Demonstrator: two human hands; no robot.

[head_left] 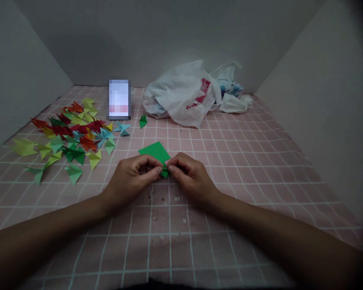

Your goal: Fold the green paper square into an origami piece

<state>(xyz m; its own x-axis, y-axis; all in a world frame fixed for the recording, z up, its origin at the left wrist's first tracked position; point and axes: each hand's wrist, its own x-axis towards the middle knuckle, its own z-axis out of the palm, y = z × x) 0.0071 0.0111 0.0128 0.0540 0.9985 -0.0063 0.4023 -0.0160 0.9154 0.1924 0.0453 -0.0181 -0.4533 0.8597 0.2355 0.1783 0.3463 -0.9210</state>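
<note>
Both my hands meet over the middle of the table, pinching a small piece of folded green paper (165, 173) between thumbs and forefingers. My left hand (136, 173) grips its left side and my right hand (192, 175) its right side, so most of the fold is hidden by fingertips. Just behind the hands lies a flat green paper square (155, 150), its near corner covered by them. A bit of pink shows beside my right fingertips; I cannot tell what it is.
Many-coloured folded paper cranes (74, 153) lie heaped at the left. A lit phone (119, 98) stands behind them, blurred, with a small green folded paper (143, 121) nearby. White plastic bags (181, 92) sit at the back. Walls enclose the pink gridded tablecloth (260, 173).
</note>
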